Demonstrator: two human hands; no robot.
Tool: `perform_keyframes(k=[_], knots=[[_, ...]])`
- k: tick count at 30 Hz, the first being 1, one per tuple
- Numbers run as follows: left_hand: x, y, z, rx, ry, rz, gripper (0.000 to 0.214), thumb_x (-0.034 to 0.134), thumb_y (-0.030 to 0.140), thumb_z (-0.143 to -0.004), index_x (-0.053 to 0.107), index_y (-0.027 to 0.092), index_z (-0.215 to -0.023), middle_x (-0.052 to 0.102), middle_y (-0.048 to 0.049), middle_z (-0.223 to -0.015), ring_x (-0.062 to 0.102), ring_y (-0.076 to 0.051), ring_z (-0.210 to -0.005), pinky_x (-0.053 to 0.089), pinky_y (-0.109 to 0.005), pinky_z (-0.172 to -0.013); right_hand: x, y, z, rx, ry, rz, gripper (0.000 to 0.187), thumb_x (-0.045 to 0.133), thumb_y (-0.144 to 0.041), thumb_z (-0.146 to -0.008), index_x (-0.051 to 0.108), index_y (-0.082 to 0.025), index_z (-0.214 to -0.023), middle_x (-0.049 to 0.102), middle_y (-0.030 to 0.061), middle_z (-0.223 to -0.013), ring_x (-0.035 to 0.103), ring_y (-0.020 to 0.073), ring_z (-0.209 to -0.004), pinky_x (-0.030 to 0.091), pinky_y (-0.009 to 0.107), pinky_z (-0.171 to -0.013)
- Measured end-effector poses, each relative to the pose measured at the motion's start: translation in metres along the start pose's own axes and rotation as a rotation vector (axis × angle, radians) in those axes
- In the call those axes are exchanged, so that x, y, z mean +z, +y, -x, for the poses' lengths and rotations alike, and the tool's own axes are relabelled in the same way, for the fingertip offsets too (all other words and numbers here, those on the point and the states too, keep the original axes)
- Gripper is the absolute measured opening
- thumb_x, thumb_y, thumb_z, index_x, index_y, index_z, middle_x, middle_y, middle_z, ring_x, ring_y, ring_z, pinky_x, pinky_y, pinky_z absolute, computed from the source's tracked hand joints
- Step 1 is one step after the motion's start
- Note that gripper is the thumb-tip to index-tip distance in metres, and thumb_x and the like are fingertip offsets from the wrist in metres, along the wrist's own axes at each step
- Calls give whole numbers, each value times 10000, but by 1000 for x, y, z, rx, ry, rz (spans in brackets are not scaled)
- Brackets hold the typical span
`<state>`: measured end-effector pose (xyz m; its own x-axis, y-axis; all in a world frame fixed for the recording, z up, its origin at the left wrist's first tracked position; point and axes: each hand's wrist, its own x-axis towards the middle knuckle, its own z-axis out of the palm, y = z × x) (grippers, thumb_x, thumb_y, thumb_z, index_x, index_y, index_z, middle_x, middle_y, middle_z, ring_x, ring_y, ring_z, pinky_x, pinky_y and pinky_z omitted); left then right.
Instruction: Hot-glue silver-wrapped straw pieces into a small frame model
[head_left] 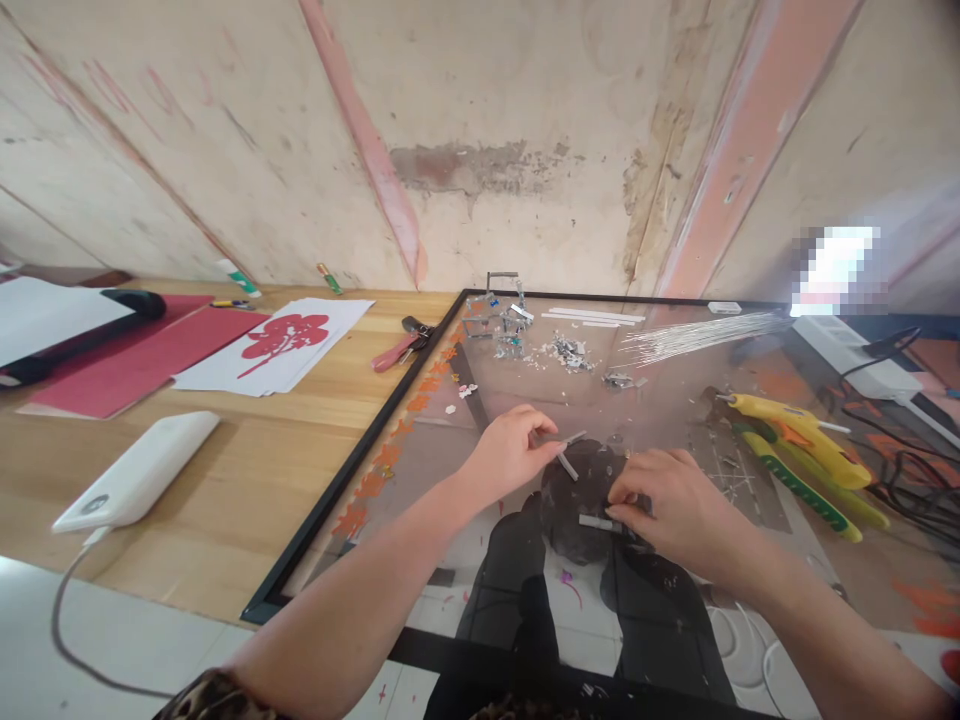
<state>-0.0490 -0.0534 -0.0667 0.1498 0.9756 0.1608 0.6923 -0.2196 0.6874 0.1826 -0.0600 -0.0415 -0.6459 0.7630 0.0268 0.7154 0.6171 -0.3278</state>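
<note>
Silver-grey and narrow, a bent strip (568,466) juts from the left hand (517,445), whose thumb and forefinger pinch it near the bend (one piece or two meeting there, I cannot tell). The right hand (671,497) has thumb and fingertips pressed together at the right end of a short strip (594,522). Both strips are over the middle of the glass-topped table (310,535), the short one closer to the near edge.

They look very light and thin, probably stiff along their length yet easy to crease. Smooth faces might slide, so a gentle pinch across the flat sides, close to an end, seems surest; squeezing the bend could deform it.

Farther out, a heap of grey scraps (571,352) lies toward the far edge, a small wire structure (516,318) stands by the far left corner, a bundle of wires (697,337) stretches along the far edge rightward, and a yellow glue gun (806,435) lies toward the right side.
</note>
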Motion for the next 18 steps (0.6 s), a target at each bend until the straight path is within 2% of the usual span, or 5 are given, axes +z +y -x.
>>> perform_keyframes(k=[3,8,13,18], knots=[[2,-2,0,15,20,-5,182,629,330,-777,651,186,-888,601,-22,-895,550,-116,-677,439,-260,-665,1,-5,5,-21,-40,29,36,645,-273,-777,642,-239,-765,624,-19,-760,542,171,-828,288,321,-776],[5,-5,0,17,38,-11,184,640,330,-770,650,192,-892,597,-19,-891,545,-122,-691,443,-266,-673,8,-14,6,-39,-65,79,68,650,-278,-763,625,-217,-775,615,4,-798,536,183,-857,292,331,-805],[6,-6,0,20,40,-7,184,641,329,-770,651,195,-895,599,-21,-895,545,-125,-699,450,-271,-684,10,-15,6,-54,-50,109,61,582,-179,-776,592,-197,-718,597,8,-773,527,170,-827,293,324,-807],[7,-6,-1,19,43,-4,180,650,325,-762,651,199,-891,601,-18,-896,549,-125,-701,453,-272,-686,11,-18,5,-50,-14,108,26,595,-206,-770,596,-199,-745,596,11,-777,518,176,-825,294,322,-793]])
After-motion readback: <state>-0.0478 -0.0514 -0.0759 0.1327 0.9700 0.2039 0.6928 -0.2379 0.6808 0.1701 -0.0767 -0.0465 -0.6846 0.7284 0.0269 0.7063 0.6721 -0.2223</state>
